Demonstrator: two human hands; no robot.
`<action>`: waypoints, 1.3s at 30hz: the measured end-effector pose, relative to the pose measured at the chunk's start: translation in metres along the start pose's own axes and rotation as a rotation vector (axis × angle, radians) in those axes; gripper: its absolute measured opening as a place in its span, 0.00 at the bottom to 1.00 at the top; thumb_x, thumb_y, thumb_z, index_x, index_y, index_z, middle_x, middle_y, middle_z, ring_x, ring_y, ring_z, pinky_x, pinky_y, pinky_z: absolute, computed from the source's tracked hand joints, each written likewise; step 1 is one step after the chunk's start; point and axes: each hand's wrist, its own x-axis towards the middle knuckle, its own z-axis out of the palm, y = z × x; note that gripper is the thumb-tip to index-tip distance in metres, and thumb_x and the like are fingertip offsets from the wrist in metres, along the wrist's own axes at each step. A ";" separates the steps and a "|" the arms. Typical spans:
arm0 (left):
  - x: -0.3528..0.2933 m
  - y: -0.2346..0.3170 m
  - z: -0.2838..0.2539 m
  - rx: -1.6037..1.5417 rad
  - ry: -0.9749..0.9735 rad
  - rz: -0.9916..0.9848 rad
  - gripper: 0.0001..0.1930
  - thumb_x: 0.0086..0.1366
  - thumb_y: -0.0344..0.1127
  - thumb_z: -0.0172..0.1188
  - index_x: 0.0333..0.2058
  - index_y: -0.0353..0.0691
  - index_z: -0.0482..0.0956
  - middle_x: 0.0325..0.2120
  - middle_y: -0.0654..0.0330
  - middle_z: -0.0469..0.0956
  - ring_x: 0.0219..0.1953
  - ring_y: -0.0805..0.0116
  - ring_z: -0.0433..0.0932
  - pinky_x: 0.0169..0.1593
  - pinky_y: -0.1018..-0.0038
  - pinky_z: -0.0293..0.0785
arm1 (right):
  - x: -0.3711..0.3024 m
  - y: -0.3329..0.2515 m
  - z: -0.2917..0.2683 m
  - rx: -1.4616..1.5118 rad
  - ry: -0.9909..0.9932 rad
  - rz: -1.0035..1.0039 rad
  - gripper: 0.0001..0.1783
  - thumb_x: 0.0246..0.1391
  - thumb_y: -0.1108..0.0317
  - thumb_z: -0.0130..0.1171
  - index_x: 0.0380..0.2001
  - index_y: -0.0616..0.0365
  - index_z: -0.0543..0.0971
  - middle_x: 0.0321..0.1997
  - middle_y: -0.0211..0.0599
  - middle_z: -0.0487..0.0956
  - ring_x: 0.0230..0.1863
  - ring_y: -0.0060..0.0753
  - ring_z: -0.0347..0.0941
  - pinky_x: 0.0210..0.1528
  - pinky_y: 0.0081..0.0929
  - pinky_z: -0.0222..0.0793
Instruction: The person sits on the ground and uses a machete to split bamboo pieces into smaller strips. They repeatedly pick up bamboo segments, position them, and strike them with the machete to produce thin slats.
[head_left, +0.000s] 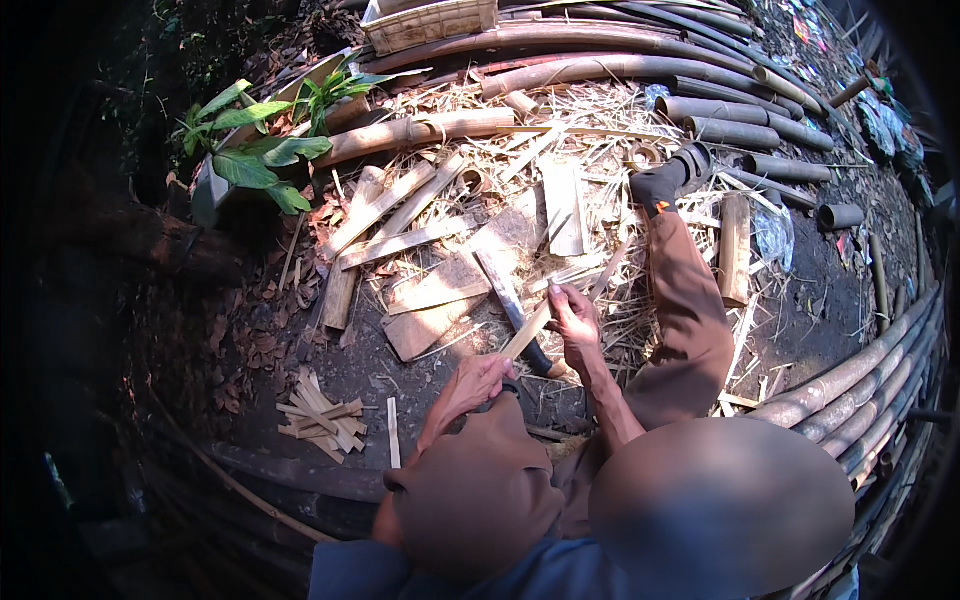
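Observation:
A pale bamboo strip (527, 333) runs slantwise between my two hands. My left hand (478, 382), beside my left knee, is closed on its near end. Farther up, my right hand (574, 318) has its fingers curled round the strip, thumb uppermost. Beyond the right hand a thin brownish piece (609, 271) sticks out; whether it belongs to the same strip I cannot tell. Just left of the right hand lies a long knife (512, 300) with a dark handle, its blade resting over a flat wooden board (437, 302). Another pale board (564, 208) lies farther off.
Split bamboo pieces (381, 207) and shavings (610, 180) litter the ground ahead. A small heap of short strips (325, 415) lies at left. Bamboo poles are stacked at the back (620, 68) and at right (850, 380). A plastic crate (430, 25) stands far back; a leafy plant (250, 160) is left.

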 end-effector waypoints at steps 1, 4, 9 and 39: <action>-0.002 -0.006 0.007 -0.033 0.026 0.041 0.19 0.71 0.47 0.49 0.35 0.36 0.79 0.15 0.65 0.69 0.20 0.79 0.67 0.24 0.76 0.64 | 0.001 0.007 0.002 0.061 0.088 0.012 0.16 0.64 0.53 0.54 0.33 0.54 0.74 0.22 0.27 0.72 0.21 0.17 0.67 0.24 0.17 0.65; -0.012 -0.043 0.015 -0.083 0.161 0.061 0.20 0.72 0.46 0.46 0.33 0.35 0.78 0.15 0.61 0.70 0.19 0.71 0.69 0.26 0.70 0.67 | 0.021 0.002 -0.025 0.484 0.412 0.018 0.18 0.67 0.55 0.48 0.23 0.49 0.67 0.16 0.24 0.66 0.17 0.16 0.62 0.22 0.17 0.61; -0.045 -0.146 -0.018 -0.071 1.007 -0.098 0.22 0.70 0.48 0.46 0.31 0.32 0.77 0.24 0.44 0.76 0.27 0.49 0.76 0.32 0.59 0.69 | 0.024 0.044 -0.094 -0.148 0.281 -0.044 0.22 0.67 0.51 0.48 0.22 0.53 0.68 0.17 0.28 0.69 0.16 0.18 0.63 0.18 0.17 0.59; 0.097 -0.150 -0.143 0.443 0.891 0.151 0.15 0.52 0.38 0.67 0.35 0.34 0.80 0.32 0.50 0.77 0.38 0.54 0.76 0.45 0.62 0.72 | -0.026 0.097 -0.033 -0.938 -0.104 -0.065 0.23 0.60 0.53 0.54 0.48 0.62 0.74 0.32 0.58 0.78 0.36 0.54 0.77 0.38 0.43 0.70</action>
